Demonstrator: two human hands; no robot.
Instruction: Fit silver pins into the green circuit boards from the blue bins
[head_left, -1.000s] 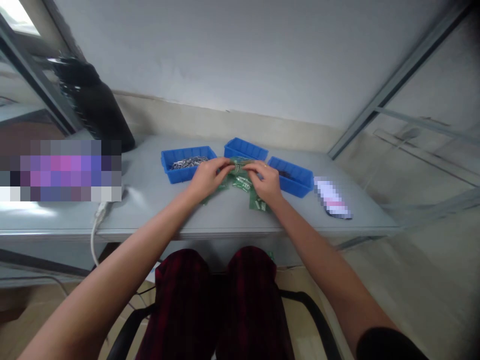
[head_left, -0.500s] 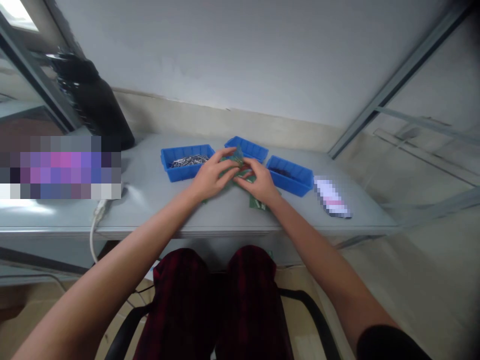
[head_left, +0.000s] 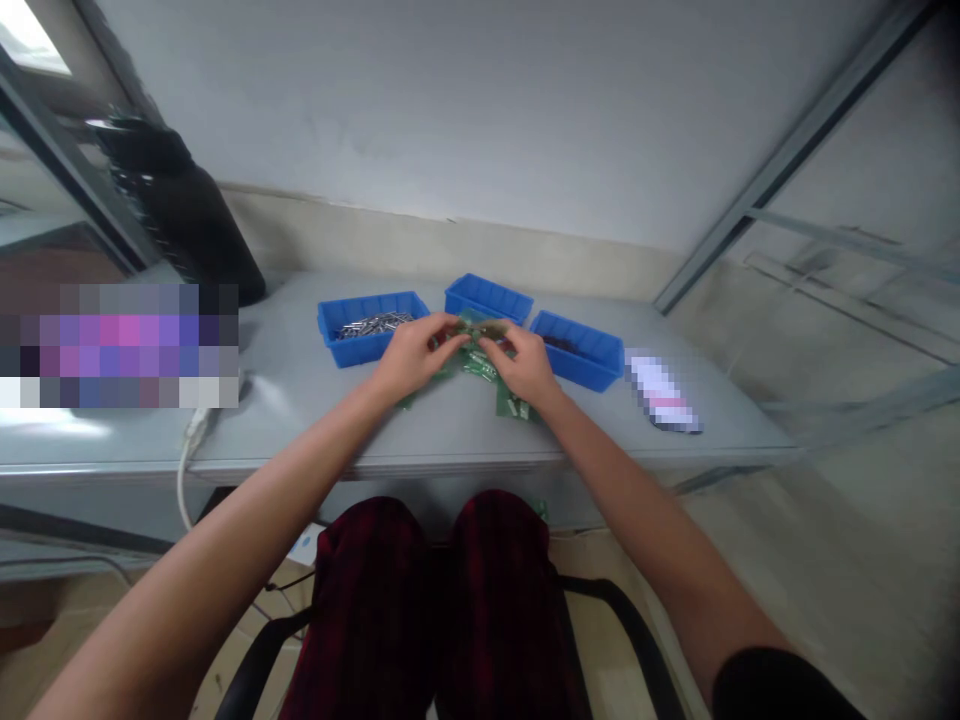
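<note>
Over the middle of the grey table, my left hand (head_left: 420,350) and my right hand (head_left: 520,358) pinch a small green plastic bag (head_left: 472,320) between them. Both thumbs and fingertips meet close together on it. Just below the hands lie more green bags with small light-coloured pieces inside, one (head_left: 480,365) under the fingers and another (head_left: 516,402) by my right wrist. Behind my left hand stands a blue bin (head_left: 352,350) of metal screws or pins. A second blue bin (head_left: 491,293) is at the back, its contents out of sight. The right blue bin (head_left: 592,372) holds small dark parts.
A black bottle (head_left: 191,215) stands at the back left, near a blurred-out object (head_left: 127,345) and a white cable (head_left: 187,450). On the right lies a blurred phone-like object (head_left: 664,392). The table's front edge (head_left: 450,460) runs above my knees; a wall rises behind.
My hands have drawn level, fingertips now together on the green bag, which has lowered slightly. The left fingers have come down, and the green bags beneath show more.
</note>
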